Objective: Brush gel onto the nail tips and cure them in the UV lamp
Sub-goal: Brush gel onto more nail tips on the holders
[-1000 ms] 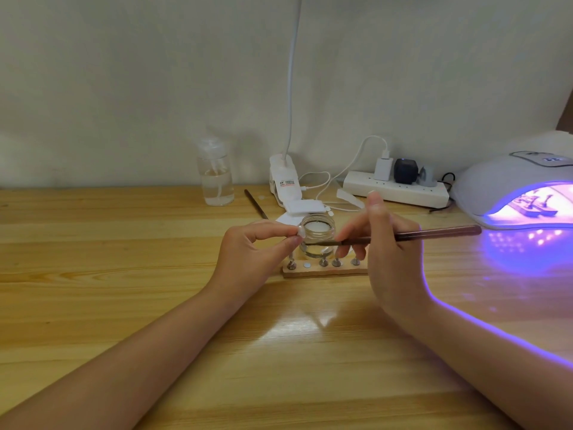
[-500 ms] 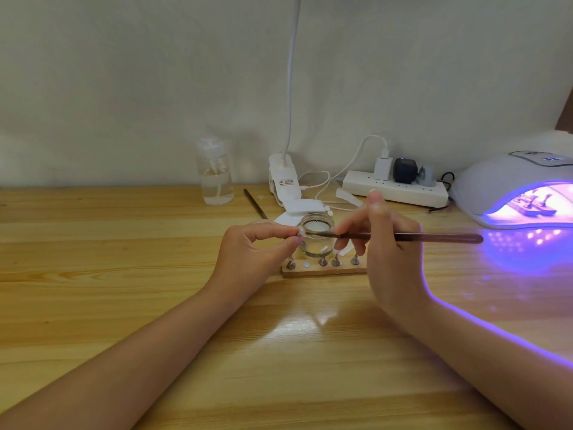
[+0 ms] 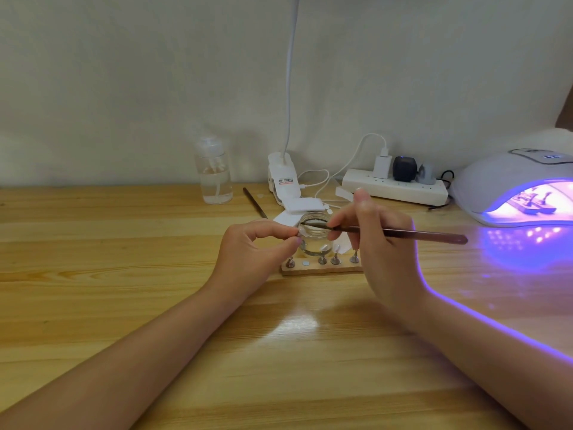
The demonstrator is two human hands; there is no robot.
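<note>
Clear plastic nail tip [image 3: 300, 233] — featherlight, slick, best pinched by its edges — held in the left hand [image 3: 257, 252] just before the glass jar [image 3: 314, 232], while the right hand [image 3: 381, 243] clasps the brush [image 3: 403, 233] — bristles at the tip.

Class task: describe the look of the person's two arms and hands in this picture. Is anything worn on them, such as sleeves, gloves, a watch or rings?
Both forearms are bare up to the picture's edge: no sleeves show. The left hand and right hand wear no gloves, and no watch, bracelet or ring can be seen. Violet light from the UV lamp rims the right forearm's outer edge.
</note>
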